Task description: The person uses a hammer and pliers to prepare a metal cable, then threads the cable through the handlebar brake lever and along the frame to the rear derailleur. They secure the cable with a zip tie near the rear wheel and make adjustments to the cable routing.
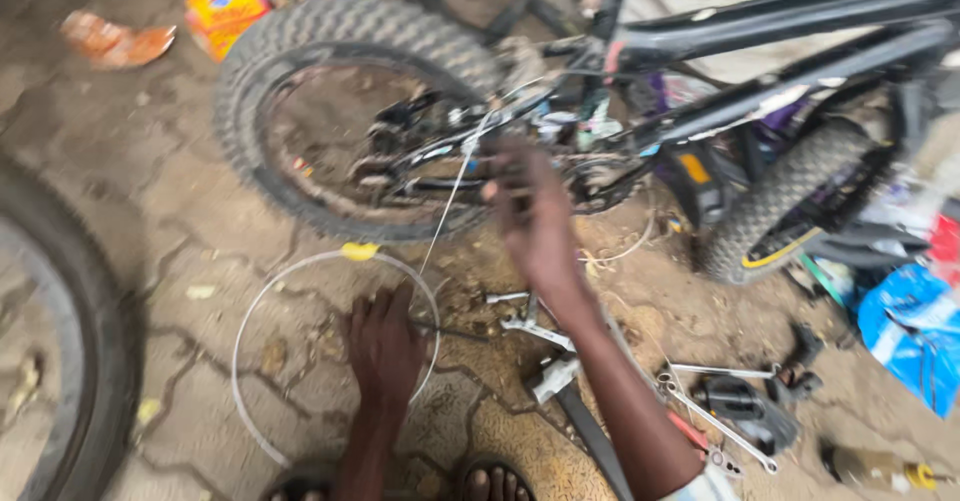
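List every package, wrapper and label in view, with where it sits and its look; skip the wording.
Carton: top left behind the wheel, boxy, orange and yellow.
Wrapper: far top left on the ground, crumpled, orange.
Bag: right edge, crumpled, blue and white.
Tag: on the loop of cable near the left hand, small, yellow.

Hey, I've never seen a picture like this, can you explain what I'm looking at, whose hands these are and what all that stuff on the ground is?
This is one view from a camera worn on a person's head, looking down at their own two bare hands. A bicycle lies on the paved ground. The right hand reaches up to its rear wheel, by a thin cable; whether it grips the cable is too blurred to tell. The left hand rests flat on the ground, over a white hoop. Wrenches lie to the right.
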